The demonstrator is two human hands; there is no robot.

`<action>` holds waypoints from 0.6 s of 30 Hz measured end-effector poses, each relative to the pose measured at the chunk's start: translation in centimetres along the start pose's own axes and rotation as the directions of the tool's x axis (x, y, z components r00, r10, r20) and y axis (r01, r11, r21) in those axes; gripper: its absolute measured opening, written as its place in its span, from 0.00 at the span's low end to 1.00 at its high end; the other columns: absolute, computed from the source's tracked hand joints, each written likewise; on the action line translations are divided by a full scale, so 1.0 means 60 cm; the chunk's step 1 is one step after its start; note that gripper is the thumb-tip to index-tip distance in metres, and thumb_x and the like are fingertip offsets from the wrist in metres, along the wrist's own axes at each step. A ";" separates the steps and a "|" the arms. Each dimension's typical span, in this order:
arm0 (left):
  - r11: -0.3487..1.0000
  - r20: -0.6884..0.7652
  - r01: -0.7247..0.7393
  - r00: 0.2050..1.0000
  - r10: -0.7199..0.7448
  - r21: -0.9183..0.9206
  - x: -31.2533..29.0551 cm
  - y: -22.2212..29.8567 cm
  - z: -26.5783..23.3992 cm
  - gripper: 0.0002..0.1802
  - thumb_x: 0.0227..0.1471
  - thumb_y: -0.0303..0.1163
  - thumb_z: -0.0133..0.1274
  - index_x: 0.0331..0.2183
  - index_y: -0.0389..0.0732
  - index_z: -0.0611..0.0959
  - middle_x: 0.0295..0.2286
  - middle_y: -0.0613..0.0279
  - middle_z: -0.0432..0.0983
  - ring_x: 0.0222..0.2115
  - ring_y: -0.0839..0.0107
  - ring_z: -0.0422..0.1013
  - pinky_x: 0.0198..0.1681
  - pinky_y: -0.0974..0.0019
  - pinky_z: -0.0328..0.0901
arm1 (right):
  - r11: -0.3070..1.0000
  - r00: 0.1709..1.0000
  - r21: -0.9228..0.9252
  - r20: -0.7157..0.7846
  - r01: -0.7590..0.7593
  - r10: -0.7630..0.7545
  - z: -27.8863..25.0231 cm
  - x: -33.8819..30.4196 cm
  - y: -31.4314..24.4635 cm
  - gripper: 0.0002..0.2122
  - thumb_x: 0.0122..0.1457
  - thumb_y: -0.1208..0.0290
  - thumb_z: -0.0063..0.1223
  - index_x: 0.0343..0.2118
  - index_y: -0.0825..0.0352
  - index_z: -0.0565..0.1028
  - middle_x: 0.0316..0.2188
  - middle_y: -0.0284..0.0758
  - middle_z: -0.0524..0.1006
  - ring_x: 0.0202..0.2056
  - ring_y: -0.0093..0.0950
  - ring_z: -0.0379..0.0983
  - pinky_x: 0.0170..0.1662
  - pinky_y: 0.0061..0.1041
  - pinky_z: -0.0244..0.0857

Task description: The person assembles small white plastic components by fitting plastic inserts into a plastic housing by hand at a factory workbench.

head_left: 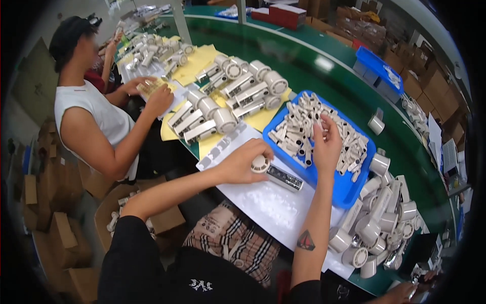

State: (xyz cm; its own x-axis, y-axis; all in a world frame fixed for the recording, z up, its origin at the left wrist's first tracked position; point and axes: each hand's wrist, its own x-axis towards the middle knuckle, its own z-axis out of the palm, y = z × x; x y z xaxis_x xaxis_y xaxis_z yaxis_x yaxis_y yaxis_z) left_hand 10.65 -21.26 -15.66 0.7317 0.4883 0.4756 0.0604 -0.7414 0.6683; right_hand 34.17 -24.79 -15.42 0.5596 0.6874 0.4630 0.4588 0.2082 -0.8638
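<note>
My left hand (243, 163) is closed round the slotted round head of a white hair-dryer-shaped device (260, 163). Its handle points right, and a circuit board (284, 177) shows along the open side. The device is at the white sheet (268, 200) on the table in front of me. Over the blue tray (338, 195), my right hand (328, 144) is raised among small white elongated parts (298, 119), its fingers partly curled and apart. I see nothing held in it, though its fingertips overlap the pile.
Similar devices with exposed boards (248, 91) stand in rows on yellow paper to the left. More white devices (377, 218) are heaped at the right. A co-worker in a white sleeveless top (93, 114) works at my left. Cardboard boxes (66, 240) stand on the floor.
</note>
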 end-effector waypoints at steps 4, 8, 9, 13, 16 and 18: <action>0.989 0.177 0.070 0.980 -0.092 0.127 -0.002 -0.020 -0.006 0.24 0.34 0.36 0.66 0.38 0.44 0.79 0.38 0.62 0.73 0.42 0.61 0.68 0.47 0.60 0.62 | 0.995 0.985 0.093 0.171 -0.044 0.027 0.026 -0.013 -0.012 0.13 0.56 0.74 0.56 0.44 0.69 0.75 0.34 0.32 0.75 0.28 0.16 0.68 0.32 0.16 0.64; 0.986 0.255 0.044 0.963 -0.085 0.164 -0.010 -0.017 -0.012 0.24 0.34 0.37 0.66 0.38 0.44 0.79 0.36 0.63 0.74 0.41 0.61 0.69 0.44 0.60 0.63 | 1.000 0.959 0.024 0.283 0.011 -0.017 0.032 -0.048 -0.088 0.10 0.55 0.76 0.56 0.41 0.68 0.77 0.33 0.32 0.74 0.28 0.18 0.70 0.32 0.17 0.65; 0.991 0.300 0.012 0.953 -0.052 0.133 -0.007 -0.020 -0.012 0.24 0.34 0.36 0.65 0.38 0.43 0.79 0.37 0.61 0.74 0.39 0.60 0.70 0.43 0.60 0.65 | 0.994 0.952 -0.007 0.288 0.107 -0.101 0.028 -0.054 -0.107 0.10 0.55 0.76 0.56 0.40 0.67 0.77 0.33 0.33 0.74 0.27 0.21 0.71 0.32 0.19 0.67; 0.993 0.270 0.043 0.960 -0.070 0.106 -0.023 -0.039 -0.018 0.23 0.35 0.36 0.64 0.38 0.44 0.79 0.33 0.63 0.75 0.37 0.62 0.72 0.42 0.61 0.66 | 0.942 0.912 -0.275 0.404 0.195 -0.071 0.016 -0.105 -0.145 0.11 0.51 0.79 0.57 0.40 0.68 0.77 0.33 0.37 0.73 0.26 0.25 0.71 0.29 0.22 0.65; 0.998 0.247 0.055 0.967 -0.060 0.030 -0.020 -0.048 -0.008 0.25 0.34 0.33 0.66 0.39 0.45 0.79 0.32 0.64 0.76 0.37 0.63 0.72 0.42 0.62 0.66 | 0.944 0.906 -0.317 0.419 0.087 0.057 0.000 -0.161 -0.124 0.12 0.50 0.81 0.57 0.39 0.69 0.77 0.32 0.37 0.73 0.25 0.27 0.70 0.29 0.23 0.65; 0.997 0.197 0.076 0.978 -0.074 -0.004 -0.023 -0.056 -0.008 0.27 0.31 0.29 0.67 0.40 0.45 0.79 0.32 0.65 0.77 0.36 0.64 0.72 0.41 0.64 0.66 | 0.948 0.880 -0.317 0.457 0.025 0.130 0.006 -0.180 -0.098 0.11 0.49 0.81 0.58 0.38 0.70 0.77 0.32 0.37 0.73 0.25 0.27 0.70 0.30 0.23 0.66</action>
State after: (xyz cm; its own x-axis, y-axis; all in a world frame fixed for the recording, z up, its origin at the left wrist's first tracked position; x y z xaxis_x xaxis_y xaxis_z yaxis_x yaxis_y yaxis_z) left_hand 9.12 -19.24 -18.31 0.8448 0.4412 0.3029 0.1132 -0.7005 0.7046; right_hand 25.15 -33.19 -15.41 0.2368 0.9498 0.2047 0.6675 -0.0059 -0.7446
